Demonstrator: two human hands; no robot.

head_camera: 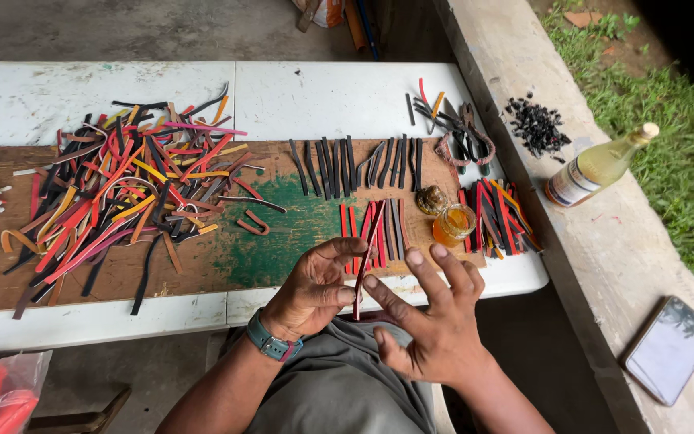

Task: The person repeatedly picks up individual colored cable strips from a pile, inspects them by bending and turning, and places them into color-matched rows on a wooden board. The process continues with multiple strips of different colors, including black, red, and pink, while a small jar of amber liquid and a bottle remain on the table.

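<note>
A: What do we have in hand?

B: A thin dark red strip (pixel 367 257), held upright between our two hands, just above the near edge of the white table (pixel 315 96).

A: Hands?

B: Left hand (pixel 311 289) is curled, thumb and fingers pinching the strip's lower end. Right hand (pixel 427 317) is spread wide open, fingers straight, one fingertip touching the strip low down. It grips nothing.

A: How would it handle?

B: We judge it light and bendy, likely rubber or leather; the loose ones curl. It stands with only a slight bow, so it has some stiffness. Probably not fragile, maybe a bit slick. Best held near one end, pinched flat between thumb and finger, as the left hand has it.

A: Around it?

B: Just behind it, a row of red and dark strips (pixel 379 229) lies on the wooden board (pixel 202 265), with a green patch on the board beside them. Further back, a row of black strips (pixel 355 165). To the right, a small jar of amber liquid (pixel 453 225) and its lid (pixel 431 199). A big mixed pile (pixel 130 185) sits to the left. On the ledge (pixel 604 257) are a bottle (pixel 596 167) and a phone (pixel 668 350).
</note>
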